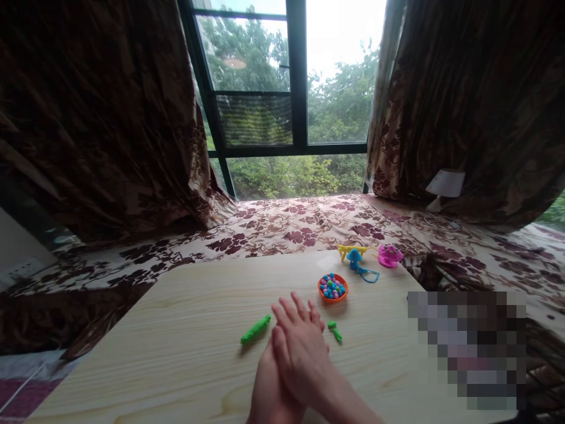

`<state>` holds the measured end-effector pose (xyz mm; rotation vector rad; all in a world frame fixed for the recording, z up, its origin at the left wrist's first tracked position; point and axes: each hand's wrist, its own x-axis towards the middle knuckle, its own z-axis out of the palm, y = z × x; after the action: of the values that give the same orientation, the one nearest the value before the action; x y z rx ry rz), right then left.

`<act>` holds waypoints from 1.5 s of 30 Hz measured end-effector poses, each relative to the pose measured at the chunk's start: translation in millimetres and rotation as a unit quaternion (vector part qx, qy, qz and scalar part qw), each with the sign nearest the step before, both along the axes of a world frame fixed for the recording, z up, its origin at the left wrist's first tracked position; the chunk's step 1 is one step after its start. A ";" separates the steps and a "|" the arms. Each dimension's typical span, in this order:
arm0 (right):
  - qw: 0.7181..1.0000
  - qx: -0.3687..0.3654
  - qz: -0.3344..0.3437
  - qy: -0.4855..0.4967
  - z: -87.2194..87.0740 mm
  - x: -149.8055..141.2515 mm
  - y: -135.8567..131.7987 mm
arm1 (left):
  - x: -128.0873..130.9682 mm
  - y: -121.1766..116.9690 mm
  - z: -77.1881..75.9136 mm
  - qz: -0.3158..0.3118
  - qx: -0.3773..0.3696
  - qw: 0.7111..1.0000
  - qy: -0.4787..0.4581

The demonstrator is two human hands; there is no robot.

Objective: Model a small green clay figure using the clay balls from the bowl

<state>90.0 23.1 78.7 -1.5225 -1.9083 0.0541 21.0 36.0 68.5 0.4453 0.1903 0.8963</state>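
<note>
Over the table, my right hand (304, 341) lies across my left hand (268, 380), palm against palm. The right fingers are stretched out and slightly apart. Most of the left fingers are hidden beneath, as is anything between the palms. Left of the hands lies a thick green roll of modelling clay (255, 330). Close by on the right rest smaller green clay pieces (335, 331). Just beyond the fingertips stands an orange bowl (321, 295) filled with several small blue, pink and green balls.
The pale wooden table (185, 324) has a yellow figure (348, 251), a blue mushroom-like piece (354, 257) with a blue loop, and a pink dotted shape (389, 255) at its far right. A blurred-out area covers the right edge. A white lamp (445, 184) stands beyond, beside the curtain.
</note>
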 end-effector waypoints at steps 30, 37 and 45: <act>0.981 0.002 -0.064 0.183 2.8 159.1 71.0 | 77.0 99.1 24.8 0.198 0.331 0.694 0.608; 0.987 -0.024 -0.040 0.151 6.0 160.1 63.0 | 86.3 105.0 20.6 0.194 0.413 0.584 0.671; 0.991 -0.037 -0.057 0.118 17.3 153.1 10.5 | 63.2 73.9 24.2 0.189 0.464 0.552 0.667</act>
<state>243.1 33.6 96.1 -1.5950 -1.6470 0.2466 84.2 109.9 92.7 2.1655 1.2947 0.8257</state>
